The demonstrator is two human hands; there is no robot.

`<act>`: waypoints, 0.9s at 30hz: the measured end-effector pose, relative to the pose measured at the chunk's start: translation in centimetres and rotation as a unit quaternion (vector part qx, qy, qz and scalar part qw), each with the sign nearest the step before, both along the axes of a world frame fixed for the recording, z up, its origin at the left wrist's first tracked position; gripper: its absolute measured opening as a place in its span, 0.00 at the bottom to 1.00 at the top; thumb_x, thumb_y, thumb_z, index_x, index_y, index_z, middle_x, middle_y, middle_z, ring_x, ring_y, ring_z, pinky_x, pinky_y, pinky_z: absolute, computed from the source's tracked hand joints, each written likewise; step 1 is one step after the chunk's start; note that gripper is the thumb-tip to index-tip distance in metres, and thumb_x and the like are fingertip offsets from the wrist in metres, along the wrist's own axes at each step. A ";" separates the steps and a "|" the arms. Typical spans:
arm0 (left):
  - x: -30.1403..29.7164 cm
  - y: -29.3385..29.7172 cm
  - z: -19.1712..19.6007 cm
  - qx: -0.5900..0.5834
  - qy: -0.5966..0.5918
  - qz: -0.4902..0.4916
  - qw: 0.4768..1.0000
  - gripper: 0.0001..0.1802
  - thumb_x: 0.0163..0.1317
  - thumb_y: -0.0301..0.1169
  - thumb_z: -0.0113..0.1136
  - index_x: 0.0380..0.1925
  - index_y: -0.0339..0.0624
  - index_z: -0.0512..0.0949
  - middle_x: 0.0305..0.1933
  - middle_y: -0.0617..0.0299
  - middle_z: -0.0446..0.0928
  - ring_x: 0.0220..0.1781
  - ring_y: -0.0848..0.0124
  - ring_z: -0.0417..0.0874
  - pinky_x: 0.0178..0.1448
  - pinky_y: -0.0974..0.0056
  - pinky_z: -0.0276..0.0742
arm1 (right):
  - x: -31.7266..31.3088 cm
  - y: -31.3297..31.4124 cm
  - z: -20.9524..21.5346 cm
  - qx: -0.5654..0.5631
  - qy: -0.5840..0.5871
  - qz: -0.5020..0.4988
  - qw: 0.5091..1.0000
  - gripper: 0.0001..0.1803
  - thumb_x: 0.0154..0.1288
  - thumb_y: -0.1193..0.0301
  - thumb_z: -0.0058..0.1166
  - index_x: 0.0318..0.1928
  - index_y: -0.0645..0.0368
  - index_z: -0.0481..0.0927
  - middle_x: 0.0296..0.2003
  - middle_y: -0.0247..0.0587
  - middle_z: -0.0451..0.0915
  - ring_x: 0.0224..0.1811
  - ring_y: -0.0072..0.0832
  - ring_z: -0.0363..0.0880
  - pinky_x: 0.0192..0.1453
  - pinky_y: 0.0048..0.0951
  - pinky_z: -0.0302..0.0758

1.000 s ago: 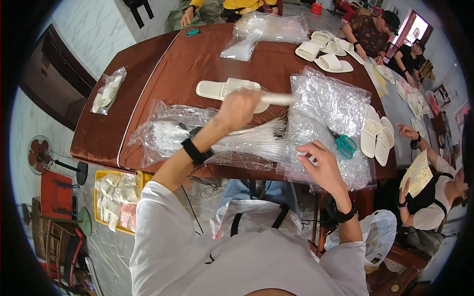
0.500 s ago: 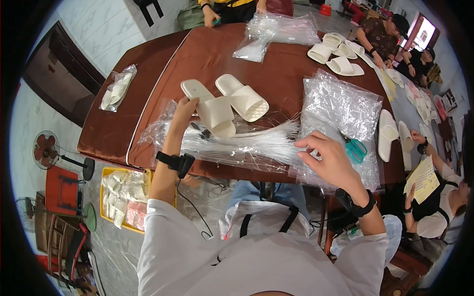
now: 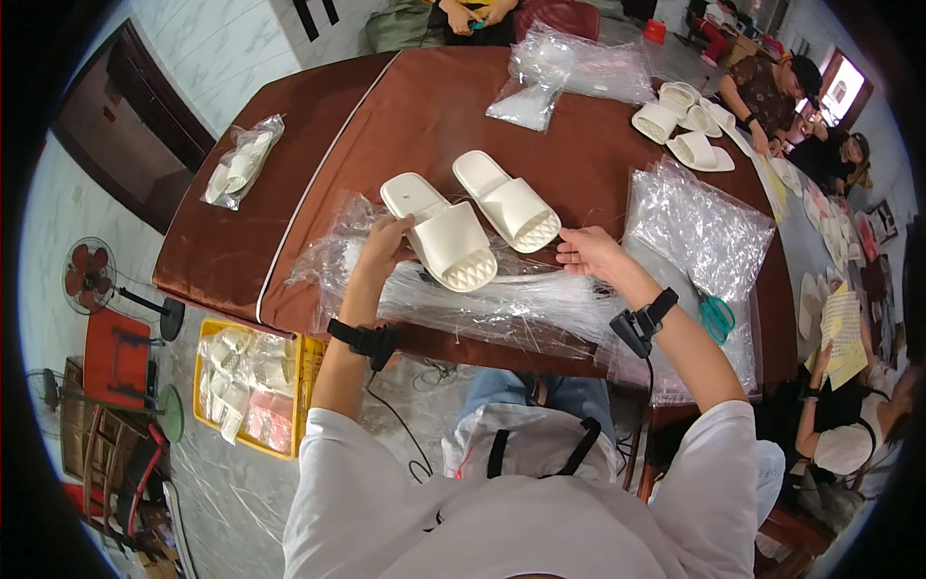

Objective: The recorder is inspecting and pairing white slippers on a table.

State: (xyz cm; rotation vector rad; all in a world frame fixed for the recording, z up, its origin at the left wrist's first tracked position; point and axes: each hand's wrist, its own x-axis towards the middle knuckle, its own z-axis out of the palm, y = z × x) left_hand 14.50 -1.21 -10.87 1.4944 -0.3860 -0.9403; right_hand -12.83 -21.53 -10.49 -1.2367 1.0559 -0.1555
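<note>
A cream slipper (image 3: pixel 449 249), toe angled to the lower right, has its inner edge near the heel in my left hand (image 3: pixel 384 247), fingers closed around it. Beside it, a second cream slipper (image 3: pixel 511 205) lies on the brown cloth, its textured toe facing right. My right hand (image 3: pixel 590 251) is at that toe, fingers extended and slightly apart; whether the fingertips touch it I cannot tell. Under and in front of the slippers spreads a bundle of thin, clear-white plastic strands (image 3: pixel 521 307) on a clear plastic bag. Black straps with small boxes circle both wrists.
Stacked clear bags (image 3: pixel 699 227) and teal-handled scissors (image 3: pixel 717 318) lie at right. Bagged slippers (image 3: pixel 246 162) sit far left, loose slippers (image 3: pixel 694 121) far right, bundled plastic (image 3: pixel 540 77) at the back. A yellow crate (image 3: pixel 304 386) stands on the floor. Other people work around the table.
My right hand has moved left and up from beside the strands to the second slipper's toe. The slipper in my left hand has turned, its toe swinging rightward. The whole view has shifted slightly.
</note>
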 end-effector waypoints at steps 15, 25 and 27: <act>-7.4 2.3 4.2 -0.081 -0.017 -0.076 0.994 0.19 0.66 0.36 0.52 0.52 0.35 0.70 0.44 0.57 0.78 0.42 0.70 0.82 0.43 0.65 0.80 | -2.8 2.0 5.0 -0.088 -0.067 -0.063 0.992 0.09 0.60 0.71 0.52 0.38 0.62 0.73 0.29 0.36 0.76 0.22 0.18 0.72 0.17 0.17 0.62; -12.1 1.0 0.6 -0.054 -0.011 -0.183 0.982 0.27 0.64 0.41 0.56 0.54 0.31 0.68 0.49 0.58 0.77 0.47 0.73 0.79 0.45 0.70 0.78 | -13.6 6.2 4.3 -0.030 -0.060 -0.094 0.993 0.08 0.62 0.68 0.53 0.39 0.58 0.74 0.30 0.34 0.76 0.19 0.16 0.69 0.16 0.15 0.57; -12.5 0.5 -0.6 -0.060 -0.109 -0.147 0.981 0.26 0.61 0.35 0.59 0.53 0.30 0.66 0.43 0.54 0.76 0.40 0.65 0.80 0.37 0.64 0.80 | -14.2 6.6 3.3 -0.030 -0.055 -0.094 0.994 0.09 0.62 0.68 0.53 0.39 0.59 0.74 0.31 0.35 0.76 0.19 0.17 0.69 0.16 0.16 0.57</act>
